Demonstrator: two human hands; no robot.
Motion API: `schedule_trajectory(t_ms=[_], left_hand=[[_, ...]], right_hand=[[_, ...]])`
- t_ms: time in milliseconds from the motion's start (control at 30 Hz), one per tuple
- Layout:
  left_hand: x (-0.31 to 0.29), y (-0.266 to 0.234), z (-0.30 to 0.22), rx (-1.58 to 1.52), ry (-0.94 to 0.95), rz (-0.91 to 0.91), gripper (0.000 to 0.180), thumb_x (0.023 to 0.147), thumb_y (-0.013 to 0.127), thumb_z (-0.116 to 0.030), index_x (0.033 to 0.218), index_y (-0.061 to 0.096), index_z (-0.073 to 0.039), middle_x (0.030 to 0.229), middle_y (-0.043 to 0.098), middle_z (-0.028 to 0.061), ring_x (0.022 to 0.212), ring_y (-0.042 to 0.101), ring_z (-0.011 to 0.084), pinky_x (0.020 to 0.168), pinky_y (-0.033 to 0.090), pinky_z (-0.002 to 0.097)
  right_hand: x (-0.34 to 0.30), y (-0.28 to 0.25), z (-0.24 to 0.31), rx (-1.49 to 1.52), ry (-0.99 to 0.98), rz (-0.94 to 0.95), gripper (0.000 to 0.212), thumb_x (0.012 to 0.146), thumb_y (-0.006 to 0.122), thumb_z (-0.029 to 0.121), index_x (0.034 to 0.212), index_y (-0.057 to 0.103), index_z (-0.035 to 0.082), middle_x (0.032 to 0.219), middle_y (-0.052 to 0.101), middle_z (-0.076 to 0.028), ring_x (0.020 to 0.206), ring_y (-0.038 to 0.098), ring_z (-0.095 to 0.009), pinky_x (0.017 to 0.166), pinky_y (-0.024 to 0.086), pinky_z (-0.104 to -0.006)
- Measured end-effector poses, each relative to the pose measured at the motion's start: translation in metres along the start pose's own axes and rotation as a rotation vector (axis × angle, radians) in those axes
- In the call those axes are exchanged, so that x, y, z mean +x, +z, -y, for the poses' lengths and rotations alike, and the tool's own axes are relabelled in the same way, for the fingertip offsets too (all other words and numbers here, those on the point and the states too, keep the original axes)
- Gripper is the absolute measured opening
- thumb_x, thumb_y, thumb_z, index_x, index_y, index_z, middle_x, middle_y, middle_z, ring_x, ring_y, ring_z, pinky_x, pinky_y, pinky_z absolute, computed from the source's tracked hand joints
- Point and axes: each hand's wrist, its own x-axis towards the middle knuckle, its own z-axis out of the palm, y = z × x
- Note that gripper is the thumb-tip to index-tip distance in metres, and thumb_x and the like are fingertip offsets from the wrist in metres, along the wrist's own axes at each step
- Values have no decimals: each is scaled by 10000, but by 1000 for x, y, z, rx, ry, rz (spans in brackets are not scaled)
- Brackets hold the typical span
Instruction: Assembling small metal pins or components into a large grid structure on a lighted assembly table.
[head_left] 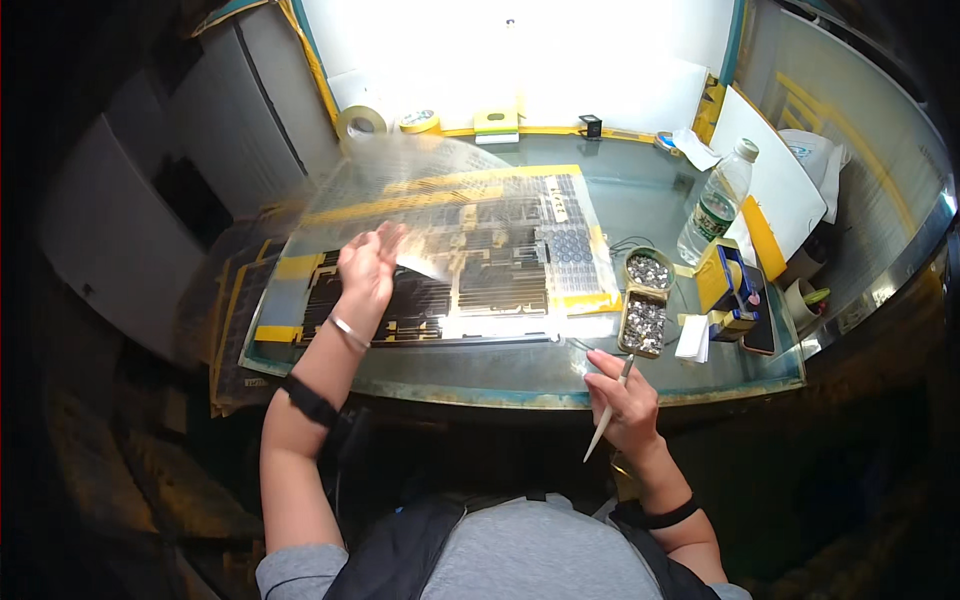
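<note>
Panel (500, 290) lies flat on the tabletop (630, 190), directly under and to the right of the left hand (368, 265), and ahead-left of the right hand (622, 400). Long axis runs roughly left to right, across the person's front. Left hand is clearly nearer – it's above the panel's left half; right hand is off past the near right corner, by the tabletop's near edge.

Left hand: palm partly showing, fingers loosely bent and a bit spread, blurred. Clear film (400, 165) bows up just beyond it, also blurred – can't tell if the fingers have hold of it. Right hand: fingers closed around a slim pale pen (606, 425), thin end slanting back toward the person, other end up by the rectangular tin (640, 352).

Panel look: black and shiny, fine parallel lines running mostly lengthwise, tan patches in between, strong glare right of the left hand. Yellow tape (278, 333) on its left end. Pale sheet (590, 283) with rows of bluish discs to its right; more printed sheeting under the film beyond the left hand, details washed out.

Just ahead of the right hand: that tin, full of small silvery bits, touching a round tin (627, 268) with similar contents.
</note>
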Motion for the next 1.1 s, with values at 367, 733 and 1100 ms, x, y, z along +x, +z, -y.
schedule_trajectory(t_ms=[367, 733, 1100], left_hand=[[-48, 66, 7, 480, -361, 358, 718, 914, 656, -195, 1435, 273, 118, 1462, 359, 242, 1329, 416, 332, 1142, 307, 406], [-151, 61, 62, 1519, 786, 1397, 609, 972, 535, -436, 1380, 464, 10, 1482, 399, 228, 1404, 345, 369, 1146, 276, 502], [-196, -4, 17, 1380, 715, 1403, 673, 854, 712, -274, 1396, 442, 20, 1474, 425, 195, 1394, 380, 343, 1141, 313, 508]], right_hand=[[-4, -2, 0, -29, 72, -14, 199, 749, 717, -78, 906, 634, 13, 1003, 712, -155, 932, 696, -333, 783, 563, -375], [15, -8, 0, 131, 223, -94, 225, 758, 727, -66, 944, 655, 39, 942, 721, -144, 846, 701, -312, 750, 551, -344], [106, -17, -67, -471, 476, 464, 226, 807, 736, 214, 950, 648, 62, 840, 687, -197, 851, 673, -378, 761, 522, -455]])
